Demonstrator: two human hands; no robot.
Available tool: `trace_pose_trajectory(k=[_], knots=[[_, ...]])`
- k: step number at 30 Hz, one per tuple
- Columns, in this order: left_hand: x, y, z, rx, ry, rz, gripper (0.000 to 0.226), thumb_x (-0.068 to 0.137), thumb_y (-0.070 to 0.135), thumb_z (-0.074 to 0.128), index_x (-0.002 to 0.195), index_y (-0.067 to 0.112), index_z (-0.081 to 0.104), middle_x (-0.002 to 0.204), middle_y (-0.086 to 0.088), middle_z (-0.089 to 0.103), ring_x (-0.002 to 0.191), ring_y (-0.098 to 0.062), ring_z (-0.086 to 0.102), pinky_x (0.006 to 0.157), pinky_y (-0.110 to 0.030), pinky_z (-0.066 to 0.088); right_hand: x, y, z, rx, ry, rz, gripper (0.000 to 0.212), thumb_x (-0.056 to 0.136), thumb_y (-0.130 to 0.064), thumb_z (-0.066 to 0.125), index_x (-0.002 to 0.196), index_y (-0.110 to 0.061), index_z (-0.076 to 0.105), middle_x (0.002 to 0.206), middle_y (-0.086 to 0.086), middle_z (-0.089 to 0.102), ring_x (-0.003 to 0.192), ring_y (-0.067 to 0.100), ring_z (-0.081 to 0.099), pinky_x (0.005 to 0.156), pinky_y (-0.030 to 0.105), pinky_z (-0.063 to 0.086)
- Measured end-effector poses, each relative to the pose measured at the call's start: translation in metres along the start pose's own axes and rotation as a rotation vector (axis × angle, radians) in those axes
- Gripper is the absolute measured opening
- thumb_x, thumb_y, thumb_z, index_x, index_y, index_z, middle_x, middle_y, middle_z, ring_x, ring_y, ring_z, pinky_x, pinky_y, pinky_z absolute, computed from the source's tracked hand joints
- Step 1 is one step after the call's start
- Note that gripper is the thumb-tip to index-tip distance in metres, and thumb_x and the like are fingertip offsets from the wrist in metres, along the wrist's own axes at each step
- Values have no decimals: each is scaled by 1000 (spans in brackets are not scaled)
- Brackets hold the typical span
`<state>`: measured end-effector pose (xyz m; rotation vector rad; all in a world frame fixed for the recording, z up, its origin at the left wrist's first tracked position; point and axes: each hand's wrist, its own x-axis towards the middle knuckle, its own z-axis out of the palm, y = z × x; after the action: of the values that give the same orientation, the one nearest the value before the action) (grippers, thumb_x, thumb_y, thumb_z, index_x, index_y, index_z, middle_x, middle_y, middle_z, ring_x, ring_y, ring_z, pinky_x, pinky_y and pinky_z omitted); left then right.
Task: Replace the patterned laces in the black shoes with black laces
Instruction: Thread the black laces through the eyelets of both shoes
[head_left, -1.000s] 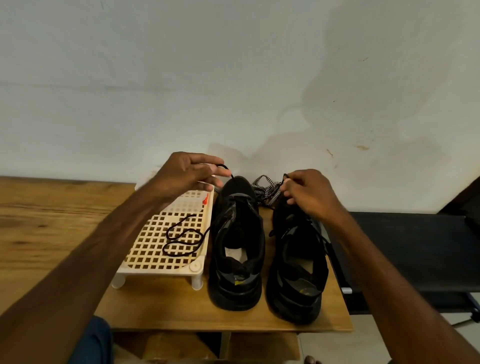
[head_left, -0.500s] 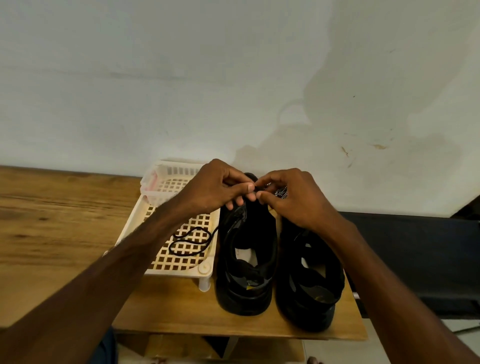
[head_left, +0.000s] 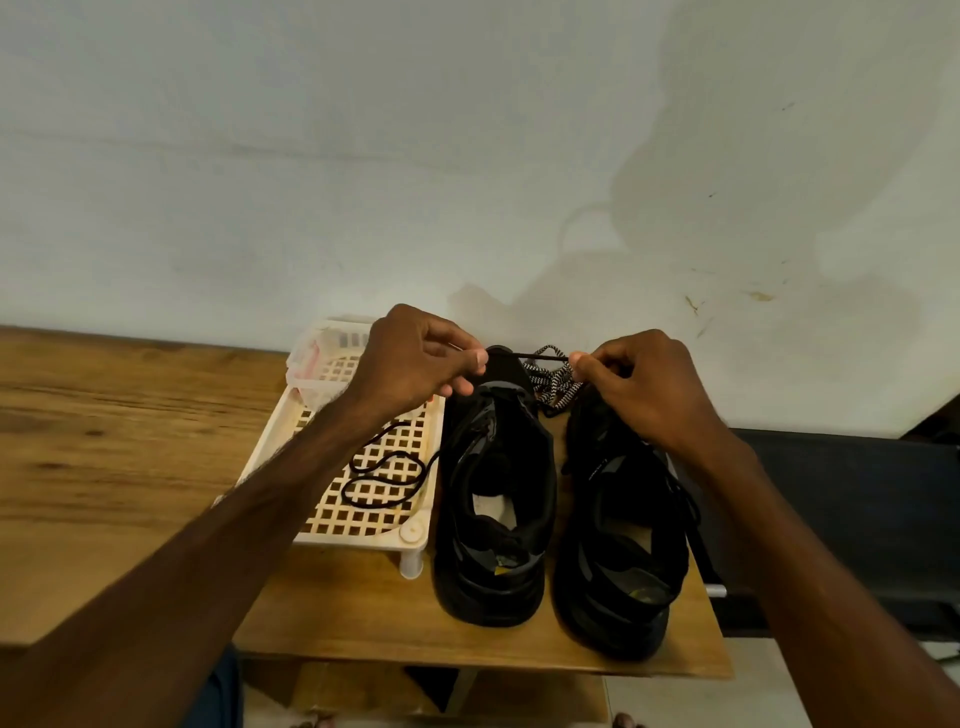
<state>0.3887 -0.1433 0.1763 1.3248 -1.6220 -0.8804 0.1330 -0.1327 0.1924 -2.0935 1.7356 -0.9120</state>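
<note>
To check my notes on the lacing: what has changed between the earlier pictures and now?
The hands, touching half a second ago, moved apart: left hand leftward, right hand rightward. Both now pinch the black lace, stretched between them. The shoes, tray and patterned laces stayed put.

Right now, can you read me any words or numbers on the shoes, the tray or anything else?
No text here can be read.
White tray, black lace, patterned laces: no writing shows.
Shoe next to the tray: yellow patch at the heel, blurred, no letters show.
Other shoe: pale marks on its side, too small and blurred to read.
</note>
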Motion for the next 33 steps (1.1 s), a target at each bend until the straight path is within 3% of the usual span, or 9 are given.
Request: trace_pose_trajectory(k=[3,5,7,9,13,17,23,29,33], knots=[[0,0,0,35,37,31,13,86,20,81,95,11,79,75,1,78,64,-14,75,56,-21,58,-1,2,5,-48,-102,-2,24,97,-34,68,83,-20,81,69,-6,71,59,1,60,59,16,42],[-2,1,5,60,-32,55,10,91,14,75,100,12,79,81,2,79,68,-14,75,56,-19,56,-1,1,10,-64,-131,-7,14,96,-27,70,101,-20,80,92,-6,76,81,2,67,71,12,45],[-4,2,13,89,-88,80,13,95,11,69,105,11,79,85,2,79,70,-13,75,59,-19,57,-1,-4,13,-81,-127,-44,25,93,-26,73,118,-21,76,113,-6,75,103,8,68,85,12,46],[-5,4,18,103,-99,98,12,95,14,71,102,12,79,82,3,79,68,-11,74,57,-17,55,0,-11,14,-50,-134,-98,32,90,-30,76,121,-26,75,120,-11,73,110,5,66,94,18,48],[-6,9,21,60,-57,97,11,88,22,79,94,13,81,75,4,78,61,-13,74,56,-14,52,-1,-21,19,63,-212,-144,21,90,-24,77,111,-28,80,99,-15,77,91,-5,69,83,10,49],[-6,11,20,45,-28,91,18,86,27,81,94,12,81,75,3,78,61,-13,74,64,-17,57,1,-23,21,132,-167,-128,13,91,-21,77,102,-25,82,81,-13,77,72,-4,69,73,17,54],[-8,10,21,79,-97,109,11,93,22,74,96,13,80,78,4,78,65,-11,74,56,-16,53,0,-21,18,202,-150,-92,16,89,-23,78,105,-26,81,88,-11,78,82,3,74,82,34,63],[-9,10,26,118,-107,93,14,95,25,71,98,14,80,77,4,77,63,-9,72,56,-15,50,-2,-23,17,160,-158,-79,12,88,-20,80,99,-25,83,85,-12,78,77,-1,72,80,26,62],[-15,13,26,338,21,75,27,82,49,80,82,22,74,68,9,72,62,0,69,59,-11,51,-1,-16,18,77,-157,0,9,88,-18,80,95,-22,82,83,-11,77,74,1,73,82,28,62]])
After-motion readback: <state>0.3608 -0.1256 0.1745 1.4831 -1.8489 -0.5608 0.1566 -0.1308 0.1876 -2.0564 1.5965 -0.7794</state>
